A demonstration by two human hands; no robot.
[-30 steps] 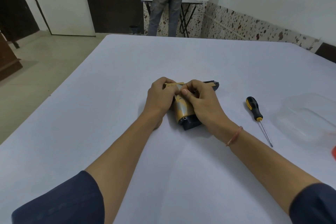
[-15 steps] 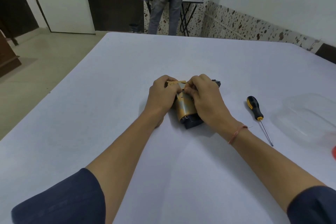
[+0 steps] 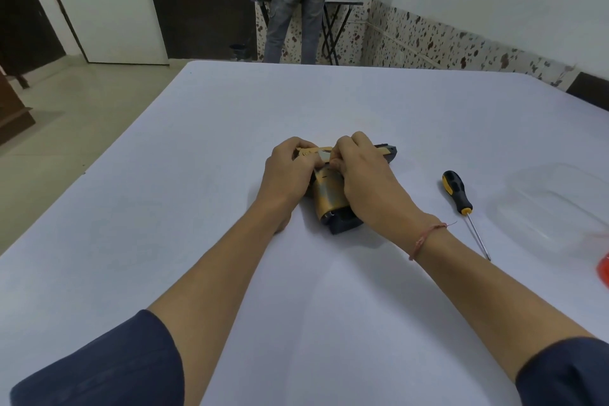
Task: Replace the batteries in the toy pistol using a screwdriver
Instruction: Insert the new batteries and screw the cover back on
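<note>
The toy pistol (image 3: 329,199), gold with dark parts, lies on its side near the middle of the white table (image 3: 197,175), its grip pointing back toward 6 o'clock and its dark muzzle end sticking out toward 2 o'clock. Both hands are on it. The left hand (image 3: 290,171) comes in from 7 o'clock and holds the rear end of the toy, fingers curled over the top edge. The right hand (image 3: 365,181) comes in from 5 o'clock and covers most of the barrel, fingers curled over it and thumb tip pressed where the grip meets the body; whether a small part is pinched there cannot be made out. A thin reddish thread band (image 3: 425,237) circles the right wrist. At 3 o'clock of the pistol, well apart from both hands, a screwdriver (image 3: 458,191) lies flat on the table, black and yellow handle toward 12 o'clock, metal shaft running toward 5 o'clock. Farther out at 3 o'clock sits a clear plastic container (image 3: 553,201), and a red object (image 3: 604,269) is cut off by the frame's edge at 4 o'clock. Beyond the table at 12 o'clock a person (image 3: 298,0) stands at a small folding table (image 3: 342,3); a white door (image 3: 105,0) is at 10 o'clock.
</note>
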